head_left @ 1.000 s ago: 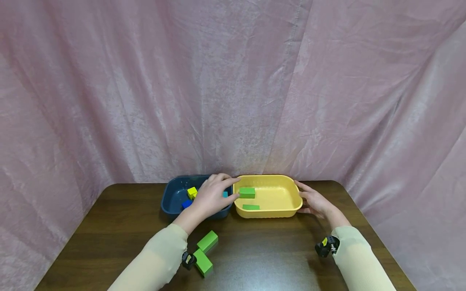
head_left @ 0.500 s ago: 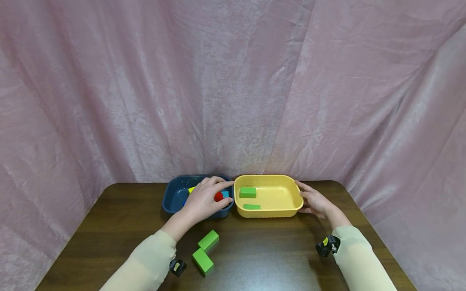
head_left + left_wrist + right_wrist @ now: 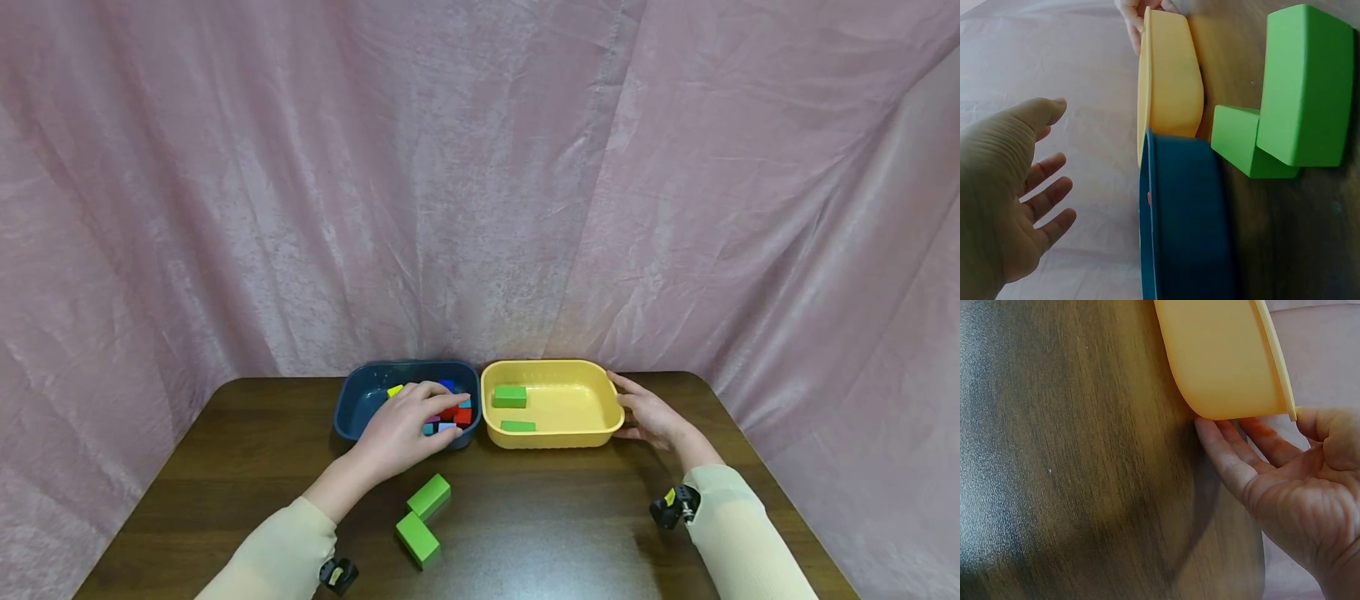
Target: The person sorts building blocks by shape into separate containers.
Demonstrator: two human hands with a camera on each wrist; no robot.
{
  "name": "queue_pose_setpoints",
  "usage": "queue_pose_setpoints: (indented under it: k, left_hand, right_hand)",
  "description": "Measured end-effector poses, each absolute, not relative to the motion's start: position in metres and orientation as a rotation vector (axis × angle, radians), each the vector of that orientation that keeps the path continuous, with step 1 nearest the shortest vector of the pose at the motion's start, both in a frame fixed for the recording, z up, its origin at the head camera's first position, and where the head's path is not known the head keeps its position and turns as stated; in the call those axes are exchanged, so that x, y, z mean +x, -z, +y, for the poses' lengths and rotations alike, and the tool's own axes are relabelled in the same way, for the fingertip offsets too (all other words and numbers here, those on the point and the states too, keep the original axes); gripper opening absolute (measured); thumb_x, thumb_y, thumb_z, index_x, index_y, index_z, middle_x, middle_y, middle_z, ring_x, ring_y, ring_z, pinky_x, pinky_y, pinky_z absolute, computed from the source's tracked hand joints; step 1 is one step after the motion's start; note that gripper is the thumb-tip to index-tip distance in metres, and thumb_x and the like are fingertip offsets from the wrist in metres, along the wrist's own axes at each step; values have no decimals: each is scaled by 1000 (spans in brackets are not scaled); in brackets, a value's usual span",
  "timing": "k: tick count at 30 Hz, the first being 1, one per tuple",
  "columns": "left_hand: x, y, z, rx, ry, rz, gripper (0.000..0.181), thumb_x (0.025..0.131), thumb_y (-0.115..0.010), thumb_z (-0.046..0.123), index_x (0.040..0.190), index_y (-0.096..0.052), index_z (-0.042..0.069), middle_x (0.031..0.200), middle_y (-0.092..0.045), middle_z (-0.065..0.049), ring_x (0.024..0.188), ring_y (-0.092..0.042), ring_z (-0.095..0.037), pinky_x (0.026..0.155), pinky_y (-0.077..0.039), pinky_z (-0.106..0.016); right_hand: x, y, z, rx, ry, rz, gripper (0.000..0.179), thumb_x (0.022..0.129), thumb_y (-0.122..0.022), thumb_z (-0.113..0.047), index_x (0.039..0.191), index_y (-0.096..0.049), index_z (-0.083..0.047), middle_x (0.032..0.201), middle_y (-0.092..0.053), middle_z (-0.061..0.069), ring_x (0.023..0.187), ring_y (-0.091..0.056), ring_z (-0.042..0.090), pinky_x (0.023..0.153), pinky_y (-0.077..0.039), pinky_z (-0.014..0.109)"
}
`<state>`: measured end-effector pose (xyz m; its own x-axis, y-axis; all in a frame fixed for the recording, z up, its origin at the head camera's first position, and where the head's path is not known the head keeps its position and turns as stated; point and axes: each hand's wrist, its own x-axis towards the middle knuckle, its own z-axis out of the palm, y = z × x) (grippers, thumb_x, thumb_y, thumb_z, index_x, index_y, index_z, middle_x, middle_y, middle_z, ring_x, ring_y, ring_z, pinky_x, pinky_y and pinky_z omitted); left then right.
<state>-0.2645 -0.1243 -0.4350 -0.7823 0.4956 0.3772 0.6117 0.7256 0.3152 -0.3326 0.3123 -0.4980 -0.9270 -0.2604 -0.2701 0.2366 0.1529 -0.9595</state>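
Observation:
My left hand [image 3: 405, 427] is over the dark blue bin [image 3: 347, 408], its fingers and thumb spread and nothing between them. Part of the bin's contents is hidden beneath it; red blocks [image 3: 462, 416] and a yellow block [image 3: 394, 390] show around it. In the left wrist view the same hand [image 3: 1029, 187] is apart from the blue bin's wall [image 3: 1191, 219]. My right hand [image 3: 652, 417] touches the right end of the yellow bin [image 3: 577, 439]. In the right wrist view its fingers [image 3: 1225, 453] rest on the outer wall, thumb right at the rim.
Inside the yellow bin lie two green blocks [image 3: 510, 397], at its left end. Two more green blocks [image 3: 418, 538] lie on the brown table [image 3: 540, 517] in front of the bins, close together. A pink curtain [image 3: 480, 183] hangs behind the table. Both bins stand side by side.
My left hand has moved left and toward me, from the gap between the bins to over the blue one, uncovering more coloured blocks. The right hand stays at the yellow bin.

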Motion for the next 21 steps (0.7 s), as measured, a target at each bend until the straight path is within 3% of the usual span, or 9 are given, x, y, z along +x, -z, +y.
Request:
queue_pose_setpoints:
  k: [21]
  left_hand:
    - [-234, 443, -161, -1008, 602, -2664, 48, 92, -76, 43, 138, -67, 34, 128, -61, 8, 118, -55, -16, 94, -52, -42]
  right_hand:
    - [-331, 498, 313, -37, 1827, 2061, 63, 111, -32, -13, 166, -4, -17, 160, -21, 32, 125, -55, 41, 99, -50, 57]
